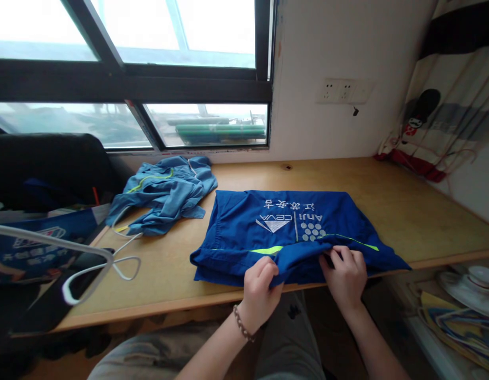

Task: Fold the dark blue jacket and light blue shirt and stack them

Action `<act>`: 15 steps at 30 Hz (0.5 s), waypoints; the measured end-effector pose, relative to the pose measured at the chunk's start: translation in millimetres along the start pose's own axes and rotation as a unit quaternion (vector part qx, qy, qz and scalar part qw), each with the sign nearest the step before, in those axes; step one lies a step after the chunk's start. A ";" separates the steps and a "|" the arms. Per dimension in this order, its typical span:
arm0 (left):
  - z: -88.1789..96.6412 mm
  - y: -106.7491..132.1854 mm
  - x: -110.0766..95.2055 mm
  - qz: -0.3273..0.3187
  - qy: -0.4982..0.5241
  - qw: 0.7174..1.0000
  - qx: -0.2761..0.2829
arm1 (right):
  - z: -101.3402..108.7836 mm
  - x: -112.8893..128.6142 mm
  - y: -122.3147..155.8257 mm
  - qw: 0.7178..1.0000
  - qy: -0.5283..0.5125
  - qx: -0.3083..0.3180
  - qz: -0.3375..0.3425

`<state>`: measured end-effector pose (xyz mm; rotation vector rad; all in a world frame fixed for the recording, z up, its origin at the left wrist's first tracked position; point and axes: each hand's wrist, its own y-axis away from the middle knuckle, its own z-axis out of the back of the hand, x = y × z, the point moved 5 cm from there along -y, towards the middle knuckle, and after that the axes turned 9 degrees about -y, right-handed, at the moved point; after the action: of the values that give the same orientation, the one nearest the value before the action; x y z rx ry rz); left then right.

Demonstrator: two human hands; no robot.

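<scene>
A blue work jacket [244, 227] with white printed lettering, a logo and a bright yellow-green strip lies folded on the wooden desk [169, 274]. Its near edge is bunched up along the front of the desk. My left hand [262, 285], with a braided bracelet at the wrist, grips that edge left of the middle. Farther right, my right hand [347, 272] pinches the same edge between thumb and fingers. Parts of the fingertips are hidden in the cloth.
A crumpled lighter blue garment [169, 195] lies at the back left, beside a white cable [129, 269]. A white tube-like frame [88, 248] crosses the left side. A black chair [50, 163] stands left. Crockery [481, 277] sits below the desk at right.
</scene>
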<state>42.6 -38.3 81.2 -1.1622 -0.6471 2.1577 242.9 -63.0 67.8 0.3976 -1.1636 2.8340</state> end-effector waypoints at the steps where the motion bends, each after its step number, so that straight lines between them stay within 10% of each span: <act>1: 0.5 -1.8 1.7 0.021 -0.011 1.000 -0.004 | 3.6 1.3 -0.5 0.999 -0.015 0.018 -0.025; 5: -5.6 -11.7 8.1 0.094 -0.070 0.992 0.055 | 23.5 -2.4 -0.1 0.960 -0.205 0.092 -0.169; 12: -15.5 -20.9 17.4 0.121 -0.137 0.979 0.086 | 14.9 -33.9 5.8 0.583 -0.624 0.302 -0.423; 15: -13.2 -26.5 26.1 0.165 -0.108 0.977 0.077 | 3.1 -43.3 0.8 0.566 -0.639 0.277 -0.440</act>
<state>49.6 0.4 77.4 -1.0171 -0.3865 2.5901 285.2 -63.6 58.3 2.4008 0.2321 1.5290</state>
